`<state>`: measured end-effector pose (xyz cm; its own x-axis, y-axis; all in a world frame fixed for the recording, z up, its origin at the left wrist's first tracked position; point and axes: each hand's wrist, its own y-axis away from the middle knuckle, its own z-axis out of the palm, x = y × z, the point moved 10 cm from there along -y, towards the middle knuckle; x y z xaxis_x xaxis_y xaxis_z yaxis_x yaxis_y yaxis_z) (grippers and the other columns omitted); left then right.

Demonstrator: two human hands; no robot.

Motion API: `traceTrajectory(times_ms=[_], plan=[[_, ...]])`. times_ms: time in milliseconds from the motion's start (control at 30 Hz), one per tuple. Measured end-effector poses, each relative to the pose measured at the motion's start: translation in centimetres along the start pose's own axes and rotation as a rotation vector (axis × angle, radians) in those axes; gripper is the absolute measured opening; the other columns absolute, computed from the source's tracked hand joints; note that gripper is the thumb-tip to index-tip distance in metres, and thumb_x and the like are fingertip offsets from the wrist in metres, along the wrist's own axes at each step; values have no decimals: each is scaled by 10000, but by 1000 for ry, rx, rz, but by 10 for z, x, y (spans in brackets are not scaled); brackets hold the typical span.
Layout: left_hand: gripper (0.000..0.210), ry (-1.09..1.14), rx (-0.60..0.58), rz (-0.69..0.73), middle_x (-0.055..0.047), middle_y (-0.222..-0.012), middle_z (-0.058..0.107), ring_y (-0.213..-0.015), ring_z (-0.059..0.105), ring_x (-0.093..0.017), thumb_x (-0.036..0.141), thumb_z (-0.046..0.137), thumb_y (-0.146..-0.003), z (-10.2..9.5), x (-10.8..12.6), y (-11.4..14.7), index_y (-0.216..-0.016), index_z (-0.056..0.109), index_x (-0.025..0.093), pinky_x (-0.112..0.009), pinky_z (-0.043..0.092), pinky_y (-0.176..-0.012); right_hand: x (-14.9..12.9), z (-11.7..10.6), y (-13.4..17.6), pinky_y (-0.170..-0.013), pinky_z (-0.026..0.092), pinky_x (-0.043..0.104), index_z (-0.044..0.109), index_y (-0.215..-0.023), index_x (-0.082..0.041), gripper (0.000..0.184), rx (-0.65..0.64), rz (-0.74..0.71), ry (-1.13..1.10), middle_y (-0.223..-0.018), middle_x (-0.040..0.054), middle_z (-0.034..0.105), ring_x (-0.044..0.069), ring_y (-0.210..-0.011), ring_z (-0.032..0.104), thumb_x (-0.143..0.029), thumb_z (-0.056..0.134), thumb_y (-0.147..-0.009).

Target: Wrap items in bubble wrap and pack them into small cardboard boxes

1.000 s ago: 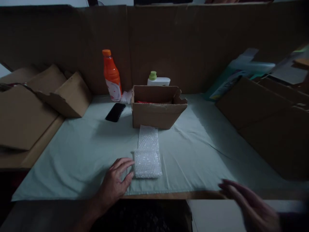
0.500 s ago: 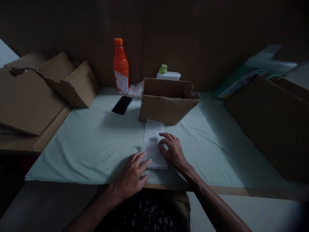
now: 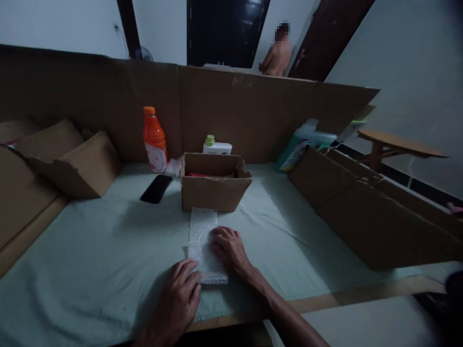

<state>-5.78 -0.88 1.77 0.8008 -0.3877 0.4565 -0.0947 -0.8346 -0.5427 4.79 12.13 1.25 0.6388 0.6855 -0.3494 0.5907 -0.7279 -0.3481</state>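
Observation:
A folded piece of bubble wrap (image 3: 203, 250) lies on the pale green cloth, its far end against the front of a small cardboard box (image 3: 213, 193). The fingers of my left hand (image 3: 178, 291) rest at its near left edge, unclenched. Across its right side lies my right hand (image 3: 231, 248), fingers slightly bent over the plastic and the tips partly hidden. Neither hand is closed round the wrap. Something red (image 3: 202, 175) shows inside the box.
A black phone (image 3: 156, 189), an orange bottle (image 3: 155, 140) and a white bottle with a green cap (image 3: 217, 147) stand or lie behind. Cardboard boxes flank both sides, with a teal bottle (image 3: 294, 147) at right. A person (image 3: 278, 55) is beyond the cardboard wall (image 3: 253, 115).
The camera has tilted up, bringing the room beyond into view. My right hand's raised, spread fingers have come down onto the bubble wrap. My left hand stays at the wrap's left edge.

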Motion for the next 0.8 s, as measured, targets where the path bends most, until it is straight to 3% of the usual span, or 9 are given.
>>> traceTrajectory(times_ms=[67, 167, 333, 433, 533, 667, 733, 800], plan=[[246, 25, 14, 11, -73, -1072, 720, -1056, 657, -250, 80, 486, -892, 0, 0, -1, -1008, 654, 218, -428, 592, -901, 2, -4, 1, -888, 497, 437, 713, -929, -236, 73, 0, 12, 11, -1211, 86, 721, 283, -1116, 649, -209, 707, -861], [231, 66, -28, -38, -70, -1007, 737, -996, 671, -242, 106, 485, -912, -1, -6, -7, -1015, 664, 209, -421, 584, -878, 3, -19, 16, -938, 488, 494, 665, -1184, -218, 297, 8, 55, -59, -1304, 148, 665, 315, -1170, 622, -270, 669, -891], [227, 120, -140, -141, -60, -937, 752, -891, 691, -217, 137, 530, -906, 0, -22, -22, -1041, 699, 204, -388, 580, -840, -13, -24, 55, -974, 514, 432, 542, -1391, -288, 481, -155, 40, -379, -1323, 88, 654, 255, -1165, 623, -427, 621, -938], [249, 151, -168, -188, -59, -1000, 766, -942, 710, -206, 143, 548, -894, 1, -27, -27, -1078, 703, 206, -362, 580, -879, -13, -15, 61, -867, 555, 415, 591, -1342, -276, 422, -145, 88, -385, -1183, 86, 720, 251, -991, 675, -398, 603, -939], [289, 87, -204, -214, -57, -1089, 767, -993, 718, -198, 154, 575, -887, 5, -30, -28, -1147, 685, 213, -342, 578, -912, -8, -14, 59, -786, 552, 398, 629, -1287, -262, 356, -47, 116, -268, -1004, 70, 749, 239, -849, 681, -328, 575, -941], [312, 9, -235, -248, -53, -1081, 764, -964, 717, -205, 176, 620, -877, 14, -38, -33, -1181, 668, 227, -346, 578, -904, -20, -41, 61, -858, 506, 443, 639, -1250, -258, 336, 146, 17, -28, -1196, 112, 700, 292, -1062, 648, -303, 613, -918], [327, -8, -242, -269, -65, -1074, 749, -974, 703, -217, 178, 634, -876, 18, -44, -37, -1198, 656, 221, -362, 567, -917, -33, -41, 61, -911, 477, 462, 637, -1246, -252, 340, 107, -71, 20, -1322, 121, 650, 308, -1174, 601, -283, 627, -907], [317, -33, -237, -285, -81, -1075, 722, -998, 681, -232, 188, 638, -881, 18, -47, -40, -1197, 651, 206, -381, 558, -924, -44, -29, 57, -935, 455, 470, 645, -1239, -246, 347, -11, -146, 30, -1332, 115, 654, 311, -1200, 586, -248, 635, -892]])
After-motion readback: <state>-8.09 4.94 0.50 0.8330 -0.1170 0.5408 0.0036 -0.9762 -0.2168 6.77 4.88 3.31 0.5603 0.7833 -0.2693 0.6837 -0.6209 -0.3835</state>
